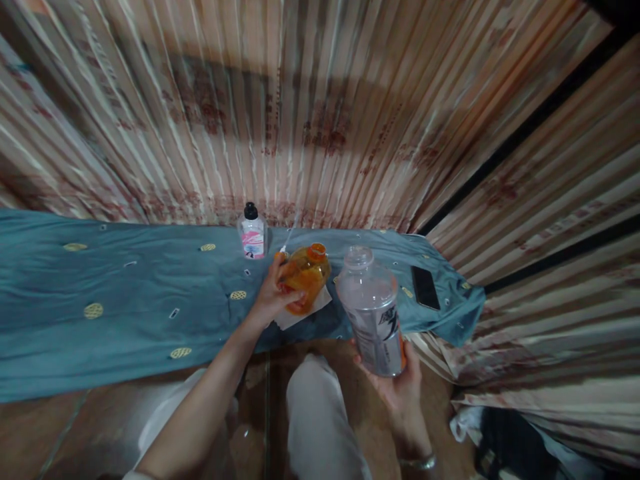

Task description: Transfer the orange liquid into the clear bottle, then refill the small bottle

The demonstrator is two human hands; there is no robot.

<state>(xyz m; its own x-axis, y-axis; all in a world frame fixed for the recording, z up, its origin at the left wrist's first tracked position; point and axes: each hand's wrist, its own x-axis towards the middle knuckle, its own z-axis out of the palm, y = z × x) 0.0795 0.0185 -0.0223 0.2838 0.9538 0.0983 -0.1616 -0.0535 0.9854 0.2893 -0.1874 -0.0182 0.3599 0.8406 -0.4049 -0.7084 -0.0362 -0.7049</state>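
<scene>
Head view, blue cloth (125, 313) under striped curtain (320, 100), left grip (273, 297) clutching orange bottle (306, 275), right grip (400, 383) clutching clear bottle (373, 313)

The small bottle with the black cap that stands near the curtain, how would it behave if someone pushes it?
The small bottle is upright on soft teal cloth, narrow and taller than wide, so a push near the cap would probably tip it. It looks like plastic, likely light and not fragile. Its round body would probably roll once down.
</scene>
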